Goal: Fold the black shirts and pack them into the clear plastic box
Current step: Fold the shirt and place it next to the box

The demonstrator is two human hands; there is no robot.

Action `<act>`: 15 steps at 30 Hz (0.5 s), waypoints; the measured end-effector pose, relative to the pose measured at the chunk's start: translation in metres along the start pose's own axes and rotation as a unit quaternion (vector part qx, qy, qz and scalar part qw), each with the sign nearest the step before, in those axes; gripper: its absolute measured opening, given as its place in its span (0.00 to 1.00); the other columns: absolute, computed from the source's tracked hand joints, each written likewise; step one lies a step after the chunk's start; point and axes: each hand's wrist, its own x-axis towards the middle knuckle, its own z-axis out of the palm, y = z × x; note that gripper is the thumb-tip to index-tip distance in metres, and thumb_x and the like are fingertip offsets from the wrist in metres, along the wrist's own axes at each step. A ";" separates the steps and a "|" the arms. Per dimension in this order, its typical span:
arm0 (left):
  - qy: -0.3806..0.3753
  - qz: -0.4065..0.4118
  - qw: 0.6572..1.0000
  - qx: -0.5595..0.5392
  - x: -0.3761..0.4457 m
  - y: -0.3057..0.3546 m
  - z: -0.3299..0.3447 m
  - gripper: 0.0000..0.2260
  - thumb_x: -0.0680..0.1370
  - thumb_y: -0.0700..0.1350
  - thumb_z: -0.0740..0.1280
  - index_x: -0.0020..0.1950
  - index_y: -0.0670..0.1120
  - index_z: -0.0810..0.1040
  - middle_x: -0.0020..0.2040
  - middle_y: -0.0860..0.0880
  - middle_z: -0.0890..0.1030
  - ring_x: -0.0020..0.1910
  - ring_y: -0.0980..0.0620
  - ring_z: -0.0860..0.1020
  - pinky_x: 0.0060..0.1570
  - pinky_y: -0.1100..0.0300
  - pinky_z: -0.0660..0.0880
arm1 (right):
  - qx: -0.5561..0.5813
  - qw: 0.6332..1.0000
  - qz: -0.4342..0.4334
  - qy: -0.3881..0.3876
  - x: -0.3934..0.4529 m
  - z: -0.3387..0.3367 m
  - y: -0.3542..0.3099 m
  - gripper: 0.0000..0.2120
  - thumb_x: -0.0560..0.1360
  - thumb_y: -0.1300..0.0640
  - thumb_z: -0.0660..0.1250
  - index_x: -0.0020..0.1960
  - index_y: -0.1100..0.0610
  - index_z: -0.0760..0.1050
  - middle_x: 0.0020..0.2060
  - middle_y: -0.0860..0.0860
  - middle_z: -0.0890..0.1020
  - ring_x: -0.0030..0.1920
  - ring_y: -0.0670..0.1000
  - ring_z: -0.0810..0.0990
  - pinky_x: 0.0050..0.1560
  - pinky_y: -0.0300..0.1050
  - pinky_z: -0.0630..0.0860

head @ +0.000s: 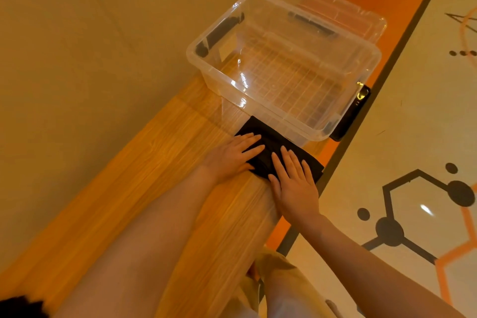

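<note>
Both hands, left hand (233,155) and right hand (293,181), lie flat with fingers straight on the folded black shirt (271,148); neither grip is closed. Just beyond my fingertips stands the clear plastic box (335,121), empty. I judge the folding finished; next comes lifting the shirt in.

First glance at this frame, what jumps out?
The big clear plastic box on the far end of the wooden bench, open and with nothing in it, its lid lying just behind it. Right in front of it, the left hand and right hand press flat on a folded black shirt.
</note>
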 end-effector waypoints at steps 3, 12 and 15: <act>-0.028 0.005 0.999 0.018 0.002 -0.005 -0.004 0.27 0.81 0.51 0.62 0.78 0.49 0.58 0.79 0.47 0.54 0.78 0.48 0.53 0.74 0.54 0.52 | 0.005 1.000 0.009 0.004 0.000 0.000 -0.006 0.26 0.82 0.44 0.45 0.75 0.54 0.61 0.75 0.54 0.62 0.76 0.54 0.57 0.74 0.52 0.49; -0.016 -0.029 0.999 0.035 -0.033 0.006 -0.011 0.25 0.81 0.57 0.58 0.76 0.48 0.61 0.78 0.47 0.59 0.77 0.49 0.56 0.74 0.55 0.50 | 0.018 0.998 -0.052 -0.007 0.009 -0.014 -0.006 0.24 0.80 0.45 0.50 0.70 0.55 0.70 0.72 0.55 0.68 0.72 0.55 0.65 0.72 0.56 0.60; -0.014 -0.090 0.996 0.005 -0.060 0.012 -0.014 0.25 0.81 0.57 0.50 0.76 0.49 0.63 0.77 0.48 0.60 0.77 0.50 0.56 0.74 0.55 0.49 | 0.021 0.994 -0.107 -0.016 0.018 -0.018 -0.011 0.23 0.80 0.46 0.51 0.67 0.55 0.73 0.69 0.55 0.72 0.69 0.55 0.70 0.70 0.56 0.64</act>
